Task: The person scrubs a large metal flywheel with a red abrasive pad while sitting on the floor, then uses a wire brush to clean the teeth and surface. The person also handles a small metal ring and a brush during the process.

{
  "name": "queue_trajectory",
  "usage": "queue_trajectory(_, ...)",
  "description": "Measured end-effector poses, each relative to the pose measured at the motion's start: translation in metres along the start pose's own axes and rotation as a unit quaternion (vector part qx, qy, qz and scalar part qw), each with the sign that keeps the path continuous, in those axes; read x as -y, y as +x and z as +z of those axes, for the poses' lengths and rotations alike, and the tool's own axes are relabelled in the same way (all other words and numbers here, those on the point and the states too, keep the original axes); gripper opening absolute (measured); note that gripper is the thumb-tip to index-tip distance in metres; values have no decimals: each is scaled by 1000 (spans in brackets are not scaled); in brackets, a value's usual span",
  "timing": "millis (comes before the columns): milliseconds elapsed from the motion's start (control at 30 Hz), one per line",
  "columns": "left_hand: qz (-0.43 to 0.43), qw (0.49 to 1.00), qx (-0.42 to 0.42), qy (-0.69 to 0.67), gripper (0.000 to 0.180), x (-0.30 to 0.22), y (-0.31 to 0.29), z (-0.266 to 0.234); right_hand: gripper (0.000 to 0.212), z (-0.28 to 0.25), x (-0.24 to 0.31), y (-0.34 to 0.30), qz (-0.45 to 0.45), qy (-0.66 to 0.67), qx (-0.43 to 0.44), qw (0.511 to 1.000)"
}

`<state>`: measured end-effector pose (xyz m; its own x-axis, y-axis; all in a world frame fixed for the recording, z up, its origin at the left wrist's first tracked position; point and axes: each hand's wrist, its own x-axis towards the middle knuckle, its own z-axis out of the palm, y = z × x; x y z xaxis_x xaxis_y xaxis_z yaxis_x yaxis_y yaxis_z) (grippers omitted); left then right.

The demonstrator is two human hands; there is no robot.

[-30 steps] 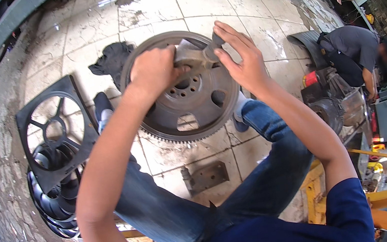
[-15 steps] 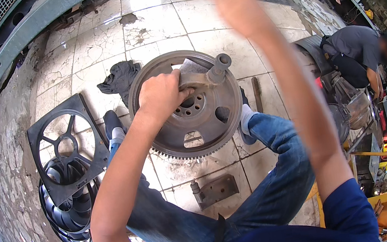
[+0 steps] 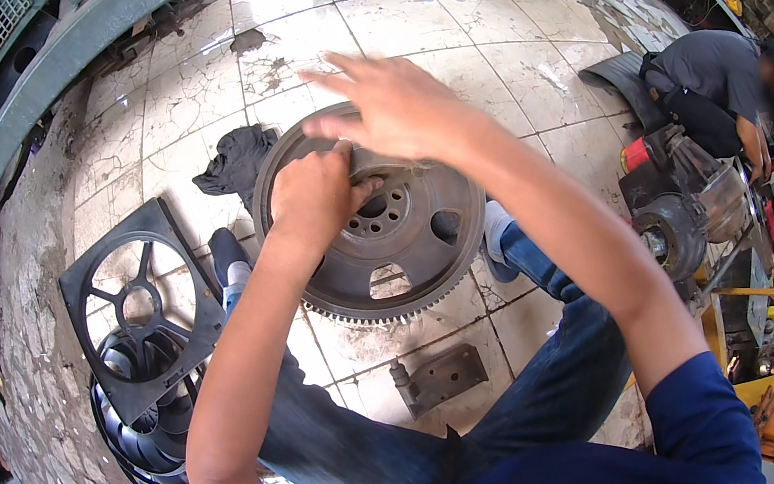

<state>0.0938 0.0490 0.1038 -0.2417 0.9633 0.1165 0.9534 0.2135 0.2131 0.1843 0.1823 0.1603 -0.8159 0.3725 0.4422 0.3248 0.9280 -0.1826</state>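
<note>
Toothed flywheel (image 3: 376,234) lies flat on the tiled floor (image 3: 487,44) between the person's feet. Left hand (image 3: 314,198), curled shut, presses a small pad against its face. Right hand (image 3: 396,104) hovers above, fingers spread, holding nothing. Judged: surface cleaning partway; grime remains.

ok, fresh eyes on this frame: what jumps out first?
The big toothed flywheel lying flat on the tiled floor, dead centre between the person's knees. The left hand presses on its face, while the right hand hovers open-fingered over its top edge. Next: the black fan shroud at left and another person crouched at right.
</note>
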Motion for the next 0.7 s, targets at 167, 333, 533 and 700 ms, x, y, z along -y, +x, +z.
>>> queue_trajectory(167,-9,999,1,-30,51,5,-2,0,74,-69,1,35,33,153,-14,988)
queue_trajectory(333,-1,1000,5,-21,47,-6,2,-4,80,-19,-22,12,55,56,-23,997)
queue_trajectory(533,-24,1000,10,-8,54,1,0,-1,88,-27,-11,15,89,142,116,979)
queue_trajectory(700,-23,999,29,20,53,-2,3,-3,67,-6,-10,-12,123,114,146,975)
